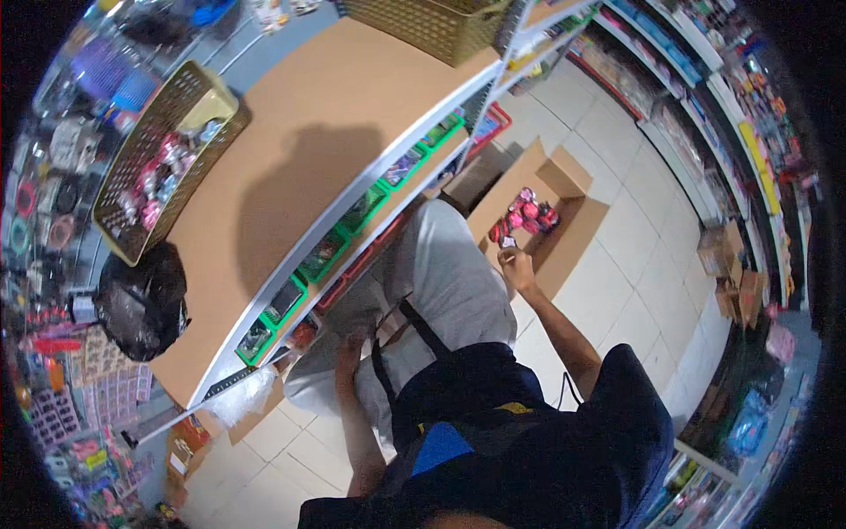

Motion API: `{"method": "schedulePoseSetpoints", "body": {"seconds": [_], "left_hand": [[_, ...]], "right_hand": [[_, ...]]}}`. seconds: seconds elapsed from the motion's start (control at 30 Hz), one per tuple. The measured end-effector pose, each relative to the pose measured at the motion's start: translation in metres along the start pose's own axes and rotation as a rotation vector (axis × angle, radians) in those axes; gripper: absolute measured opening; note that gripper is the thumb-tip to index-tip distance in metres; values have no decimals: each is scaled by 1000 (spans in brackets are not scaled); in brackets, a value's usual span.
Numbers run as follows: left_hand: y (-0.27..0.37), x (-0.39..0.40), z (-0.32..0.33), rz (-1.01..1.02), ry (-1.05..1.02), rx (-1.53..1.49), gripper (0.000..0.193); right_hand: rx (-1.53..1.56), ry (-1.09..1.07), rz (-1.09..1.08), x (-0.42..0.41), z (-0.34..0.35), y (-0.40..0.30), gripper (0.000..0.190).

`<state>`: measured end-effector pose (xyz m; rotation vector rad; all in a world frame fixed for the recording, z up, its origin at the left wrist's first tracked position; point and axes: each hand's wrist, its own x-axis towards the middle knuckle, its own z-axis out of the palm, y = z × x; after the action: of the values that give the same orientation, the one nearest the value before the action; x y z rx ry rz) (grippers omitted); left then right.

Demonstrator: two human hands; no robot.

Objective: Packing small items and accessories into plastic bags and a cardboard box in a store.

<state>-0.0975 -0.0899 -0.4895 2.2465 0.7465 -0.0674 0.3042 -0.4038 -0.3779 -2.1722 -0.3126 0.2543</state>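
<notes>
My right hand (518, 267) is at the near side of an open cardboard box (568, 228) on the floor. Its fingers are curled on a small dark item with a pale tag (507, 242). Pink, red and black small packaged goods (530, 213) lie in a loose heap inside the box. Beside my knee, under the shelf edge, my left hand (350, 345) hangs in shadow. Its fingers are blurred, so I cannot tell whether they hold anything.
A brown shelf board (291, 99) runs diagonally before me, with green-rimmed trays (324, 254) below its edge. On it stand a woven plastic basket (192, 192) of pink and blue goods, a black plastic bag (145, 304) and another basket (429, 26). Stocked shelves (714, 125) line the right.
</notes>
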Motion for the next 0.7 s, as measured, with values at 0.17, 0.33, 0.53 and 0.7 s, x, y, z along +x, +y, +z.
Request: {"method": "schedulePoseSetpoints", "body": {"seconds": [0.17, 0.33, 0.53, 0.7], "left_hand": [[-62, 28, 14, -105, -362, -123, 34], [15, 31, 4, -285, -364, -295, 25], [-13, 12, -12, -86, -236, -501, 22], [0, 15, -6, -131, -287, -378, 20]], "right_hand": [[-143, 98, 248, 14, -1, 61, 19], [-374, 40, 504, 7, -15, 183, 24], [-377, 13, 460, 53, 20, 184, 31], [-62, 126, 469, 45, 14, 195, 47]]}}
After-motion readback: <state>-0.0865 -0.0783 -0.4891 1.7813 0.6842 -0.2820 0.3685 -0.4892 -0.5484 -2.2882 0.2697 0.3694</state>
